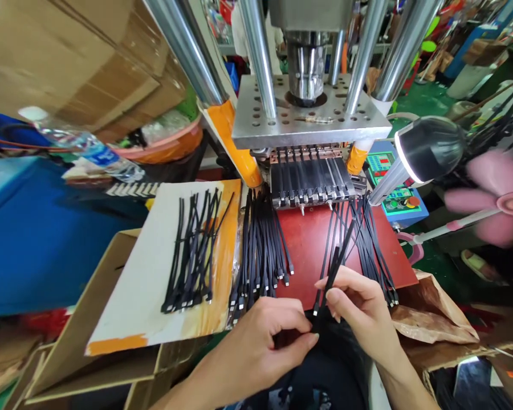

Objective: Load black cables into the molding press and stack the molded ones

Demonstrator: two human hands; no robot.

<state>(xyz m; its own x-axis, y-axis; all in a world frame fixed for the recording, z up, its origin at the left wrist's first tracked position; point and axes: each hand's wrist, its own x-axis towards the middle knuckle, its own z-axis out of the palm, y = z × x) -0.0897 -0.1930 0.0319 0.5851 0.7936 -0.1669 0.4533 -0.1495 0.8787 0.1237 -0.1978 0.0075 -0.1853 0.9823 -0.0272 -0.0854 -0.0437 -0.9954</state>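
Note:
My right hand [361,307] pinches a few black flat cables [336,265] between thumb and fingers, over the near edge of the red board. One small metal plug [315,312] hangs below them. Close by, my left hand [273,336] is closed in a pinch at the lower ends of these cables, against my dark clothing. Ahead, a row of black cables lies side by side in the press fixture [310,176], plugs along its front. Loose cable bundles [263,239] rest left of the bare red board, and another bundle [370,245] lies on the right.
More cables [194,250] lie on a white board [141,267] at left. Above the fixture hangs a steel press plate [256,122] between posts. A lamp [430,148], control panel [393,176] and pink fan [496,196] stand right. Cardboard boxes [89,336] flank my lap.

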